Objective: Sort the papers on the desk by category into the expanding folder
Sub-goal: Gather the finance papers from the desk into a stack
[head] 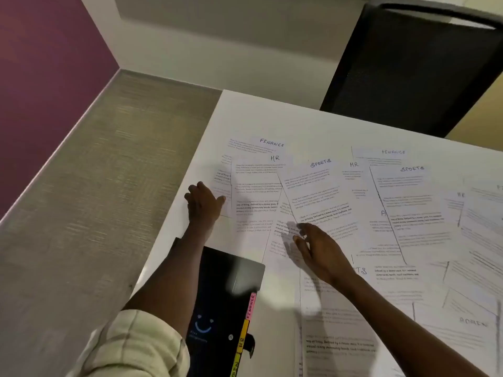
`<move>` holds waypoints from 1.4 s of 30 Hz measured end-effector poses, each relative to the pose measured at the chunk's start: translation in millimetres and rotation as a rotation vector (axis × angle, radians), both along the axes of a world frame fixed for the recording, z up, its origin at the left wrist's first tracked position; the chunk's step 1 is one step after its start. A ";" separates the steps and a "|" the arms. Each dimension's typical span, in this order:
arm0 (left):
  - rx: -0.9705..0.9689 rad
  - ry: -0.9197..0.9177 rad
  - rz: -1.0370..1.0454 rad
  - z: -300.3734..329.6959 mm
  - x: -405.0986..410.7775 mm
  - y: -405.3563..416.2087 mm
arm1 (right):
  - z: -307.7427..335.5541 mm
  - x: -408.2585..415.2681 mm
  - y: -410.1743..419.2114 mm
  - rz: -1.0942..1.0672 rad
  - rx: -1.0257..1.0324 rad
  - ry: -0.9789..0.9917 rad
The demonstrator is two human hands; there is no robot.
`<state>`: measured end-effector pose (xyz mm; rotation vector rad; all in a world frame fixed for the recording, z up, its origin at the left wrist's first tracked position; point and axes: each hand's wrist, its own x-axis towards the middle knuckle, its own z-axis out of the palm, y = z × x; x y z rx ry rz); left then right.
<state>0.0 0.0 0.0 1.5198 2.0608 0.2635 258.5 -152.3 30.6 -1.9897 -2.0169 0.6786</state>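
- Papers, white printed sheets with handwritten category headings [321, 191], lie fanned so headings show.
- Left hand [202, 204] rests flat, fingers loose, steadying the sheets' edge.
- Right hand [318, 248] reaches, fingers apart, holding nothing.
- Black expanding folder with coloured tabs [226, 303] waits nearby.

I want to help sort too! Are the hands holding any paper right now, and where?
Neither holds a paper. The left hand lies flat by the HR sheet; the right hand rests open-fingered on the SPORTS sheet.

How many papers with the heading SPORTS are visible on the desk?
2 clearly: one SPORTS sheet at the centre, another to its right. A third heading, partly hidden by the right forearm, ends in "TS". More may lie underneath.
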 end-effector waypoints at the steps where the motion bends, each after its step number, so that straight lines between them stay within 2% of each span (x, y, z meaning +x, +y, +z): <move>1: -0.007 0.039 -0.008 -0.6 1.3 2.9 | -1.8 0.1 1.3 -0.030 0.008 0.031; 4: -0.034 0.064 -0.005 -5.0 4.0 9.2 | -0.7 -1.5 4.4 -0.057 -0.010 0.048; 7: -0.069 -0.025 0.032 -7.5 7.3 13.0 | -6.9 0.4 8.3 -0.070 -0.027 0.061; 15: 0.000 -0.109 -0.020 -6.8 5.6 7.2 | -2.8 -4.4 8.6 -0.057 0.019 0.046; 21: 0.232 -0.163 0.042 27.7 12.3 -15.6 | 4.0 -0.6 -0.4 -0.038 0.055 0.019; 25: 0.452 -0.116 0.079 64.1 9.9 -38.7 | 15.7 -2.9 -9.8 0.002 0.085 0.035; 29: 0.711 -0.149 0.128 108.8 8.1 -66.9 | 38.3 -6.7 -23.0 0.035 0.100 0.096; 32: 0.713 -0.247 0.271 137.6 11.8 -93.0 | 53.7 -3.5 -34.1 0.006 0.094 0.145; 34: 0.646 -0.349 0.313 140.3 15.0 -113.7 | 65.3 0.5 -41.0 -0.104 0.056 0.263; 39: 0.293 -0.558 0.363 125.1 52.8 -181.3 | 85.0 25.1 -54.1 -0.523 -0.190 0.729; 42: 0.190 -0.715 0.368 108.3 84.1 -217.4 | 93.6 48.0 -70.9 -0.634 -0.296 1.023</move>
